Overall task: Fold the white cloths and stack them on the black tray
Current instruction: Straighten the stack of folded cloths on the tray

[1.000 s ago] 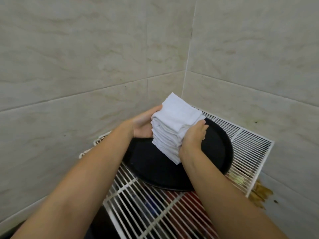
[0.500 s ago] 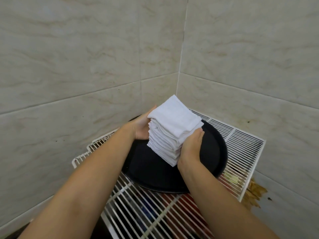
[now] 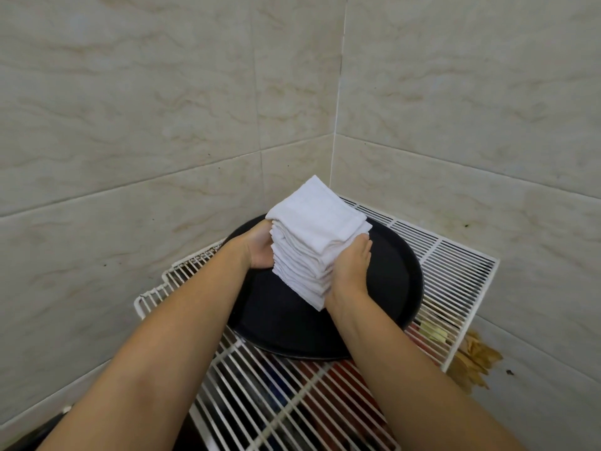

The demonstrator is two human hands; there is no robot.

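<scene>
A tall stack of folded white cloths [image 3: 317, 229] is held over the round black tray [image 3: 395, 288], tilted slightly toward me. My left hand [image 3: 258, 249] presses against the stack's left side. My right hand [image 3: 351, 268] clasps its right side, fingers pointing up along the layers. Whether the bottom of the stack touches the tray is hidden by my hands. The tray lies on a white wire rack [image 3: 455, 271] in the corner of the tiled walls.
Tiled walls [image 3: 162, 125] close in on the left and behind. A brownish stain [image 3: 474, 362] marks the wall past the rack's right corner. Coloured items show dimly below the rack wires [image 3: 292, 402].
The stack and both hands have shifted slightly lower and closer to the tray's middle. Both hands keep hold of the stack.
</scene>
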